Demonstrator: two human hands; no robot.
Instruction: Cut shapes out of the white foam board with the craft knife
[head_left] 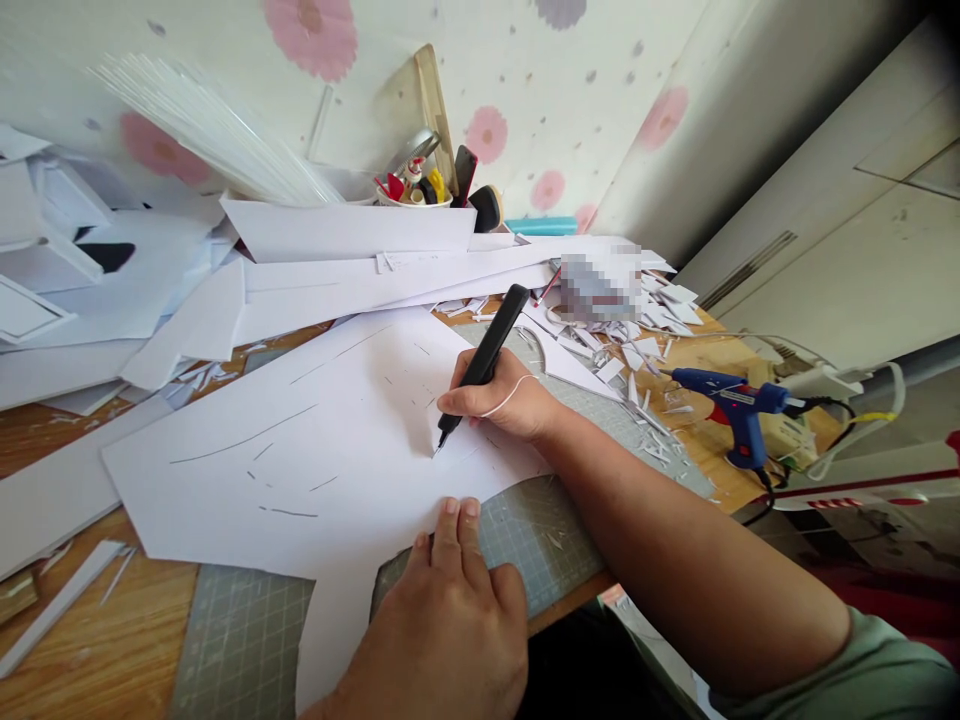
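Observation:
A large white foam board sheet (360, 400) lies on a grey-green gridded cutting mat (540, 540). It carries several thin dark lines and short dashes, some looking like slits. My right hand (499, 395) is closed around a black craft knife (491, 335) held at a slant, its thin tip at the sheet's surface near the middle. Around that wrist runs a thin white band. Below it, my left hand (457, 610) lies flat with fingers stretched, fingertips on the sheet's lower edge beside a curved cut-out.
White offcuts (667, 300) litter the table's right side, near a blue glue gun (739, 405) with cables. A white holder (352, 228) at the back bears clear sticks (217, 130) and tools. White board pieces (82, 250) pile up on the left.

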